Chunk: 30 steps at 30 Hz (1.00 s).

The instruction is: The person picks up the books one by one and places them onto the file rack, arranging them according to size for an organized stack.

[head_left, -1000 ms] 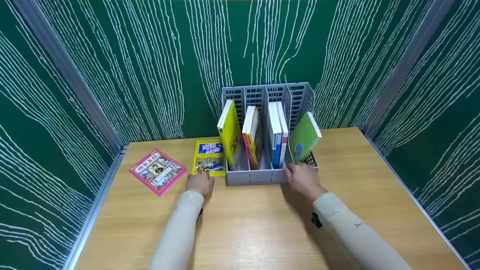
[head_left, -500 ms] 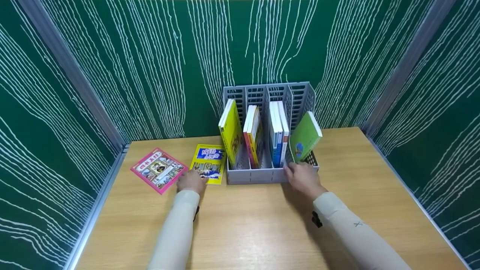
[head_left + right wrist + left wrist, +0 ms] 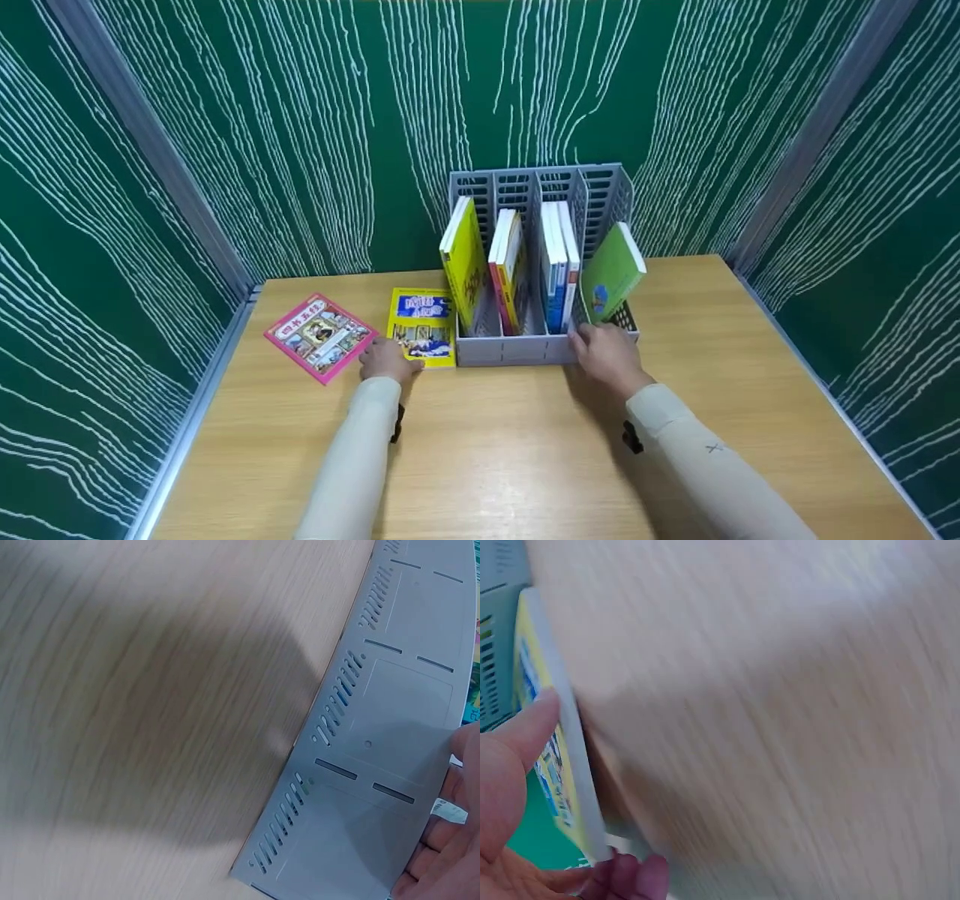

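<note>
A yellow book (image 3: 421, 328) with a blue title panel lies on the table, its right side against the grey file organizer (image 3: 517, 351). My left hand (image 3: 388, 361) is at the near left corner of this book. In the left wrist view the thumb (image 3: 538, 720) lies across the book's edge onto the cover, and the curled fingers (image 3: 630, 877) are at its corner. My right hand (image 3: 609, 358) grips the organizer's front wall near its right end. Seen from the right wrist, fingers (image 3: 431, 855) hook over the wall's top edge.
A pink-bordered book (image 3: 320, 337) lies askew left of my left hand. The organizer's compartments hold a yellow-green book (image 3: 465, 262), several thin books in the middle, and a leaning green book (image 3: 613, 271). Green patterned panels (image 3: 405, 135) stand behind the wooden table (image 3: 510, 450).
The yellow book has slid toward me, turned slightly, then straightened alongside the organizer. My left hand moved to its near left corner. The right hand has stayed on the organizer.
</note>
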Available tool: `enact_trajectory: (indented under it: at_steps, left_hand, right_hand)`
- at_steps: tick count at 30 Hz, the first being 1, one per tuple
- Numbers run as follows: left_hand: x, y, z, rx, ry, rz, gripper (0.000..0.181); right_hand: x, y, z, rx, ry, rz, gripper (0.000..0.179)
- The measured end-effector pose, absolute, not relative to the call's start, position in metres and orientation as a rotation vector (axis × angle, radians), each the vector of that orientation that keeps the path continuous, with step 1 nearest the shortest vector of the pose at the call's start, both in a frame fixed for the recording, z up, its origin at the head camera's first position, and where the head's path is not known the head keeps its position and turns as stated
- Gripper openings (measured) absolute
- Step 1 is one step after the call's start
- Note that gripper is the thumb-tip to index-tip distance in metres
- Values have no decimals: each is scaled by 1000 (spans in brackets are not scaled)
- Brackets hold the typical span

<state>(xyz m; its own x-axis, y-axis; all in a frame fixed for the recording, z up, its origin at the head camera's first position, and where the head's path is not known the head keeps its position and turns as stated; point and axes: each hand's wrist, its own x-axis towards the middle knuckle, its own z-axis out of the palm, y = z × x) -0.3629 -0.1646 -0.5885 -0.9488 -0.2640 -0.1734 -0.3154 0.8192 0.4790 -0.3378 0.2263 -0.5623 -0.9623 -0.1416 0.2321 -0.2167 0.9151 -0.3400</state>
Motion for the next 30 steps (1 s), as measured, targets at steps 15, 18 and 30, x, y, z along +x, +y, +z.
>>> enact_trajectory:
  at_steps: [15, 18, 30]
  left_hand:
    - [-368, -171, -559, -542, 2542, 1580, 24]
    - [-368, -171, -554, -512, 2631, 1574, 26]
    - [-344, -168, -530, -435, 2879, 1443, 44]
  right_hand:
    - [-336, 225, -563, 263, -2870, 535, 40]
    - [-337, 225, -563, 252, -2893, 540, 43]
    - [-336, 224, -568, 246, -2840, 502, 37]
